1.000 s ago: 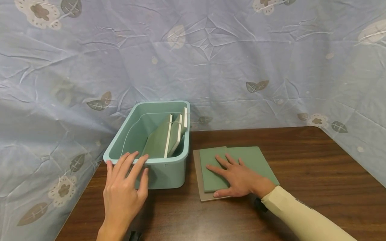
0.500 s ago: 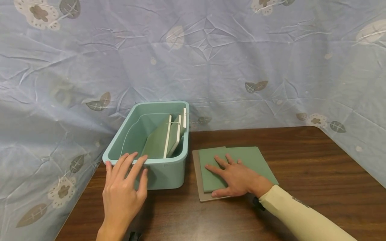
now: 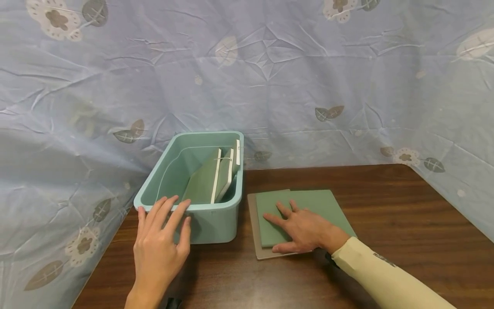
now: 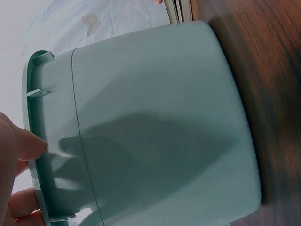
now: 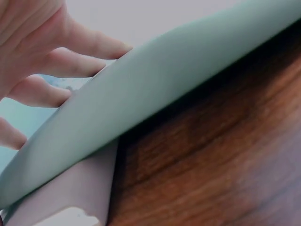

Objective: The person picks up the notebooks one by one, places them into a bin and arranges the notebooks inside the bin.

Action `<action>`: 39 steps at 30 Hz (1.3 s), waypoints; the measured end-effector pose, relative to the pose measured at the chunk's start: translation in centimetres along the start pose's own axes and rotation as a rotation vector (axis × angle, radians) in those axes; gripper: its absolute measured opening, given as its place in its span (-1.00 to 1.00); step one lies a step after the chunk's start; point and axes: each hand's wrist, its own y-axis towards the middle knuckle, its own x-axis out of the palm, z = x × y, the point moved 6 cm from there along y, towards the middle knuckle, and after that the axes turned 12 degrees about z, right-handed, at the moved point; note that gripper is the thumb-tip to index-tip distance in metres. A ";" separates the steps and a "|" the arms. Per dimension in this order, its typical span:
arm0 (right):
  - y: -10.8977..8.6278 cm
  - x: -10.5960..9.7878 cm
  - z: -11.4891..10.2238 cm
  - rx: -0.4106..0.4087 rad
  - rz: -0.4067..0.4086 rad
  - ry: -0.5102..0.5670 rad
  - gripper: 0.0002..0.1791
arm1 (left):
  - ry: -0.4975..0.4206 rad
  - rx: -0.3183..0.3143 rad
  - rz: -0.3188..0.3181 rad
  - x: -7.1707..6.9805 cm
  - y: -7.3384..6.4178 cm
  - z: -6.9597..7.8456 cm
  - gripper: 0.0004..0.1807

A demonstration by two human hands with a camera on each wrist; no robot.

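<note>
A light green plastic bin [image 3: 216, 225] stands at the table's left. My left hand [image 3: 160, 249] rests at its near rim, fingers loosely extended over the edge, thumb outside; in the left wrist view the thumb [image 4: 33, 143] lies by the outer wall under the rim. Overlapping flat green book-like pieces [image 3: 322, 201] lie on the table, with a beige one [image 3: 266, 253] beneath. My right hand [image 3: 305, 229] rests on the green pieces with fingers spread; in the right wrist view, fingertips touch the top green cover [image 5: 141, 89]. How many pieces overlap is hard to tell.
Inside the bin, green pieces with white edges [image 3: 216, 176] lean toward its right wall. The dark wood table [image 3: 405, 223] runs on to the right and front. Behind and beside it hangs a bluish flowered cloth [image 3: 266, 98].
The right hand has shifted very slightly on the green pieces, its little finger now less visible. The left hand and the bin have stayed in place; the head view drifts a little.
</note>
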 end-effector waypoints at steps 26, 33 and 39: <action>0.5 -0.8 -1.6 -0.287 0.252 -0.353 -0.29 | 0.002 0.005 0.022 0.0 0.3 0.6 -0.65; 0.3 -0.9 -1.2 -0.244 0.257 -0.335 -0.30 | -0.013 0.004 0.057 -0.3 0.5 0.7 -0.65; 0.5 -1.1 -1.2 -0.212 0.231 -0.272 -0.31 | -0.019 -0.003 0.069 -0.3 0.4 0.7 -0.65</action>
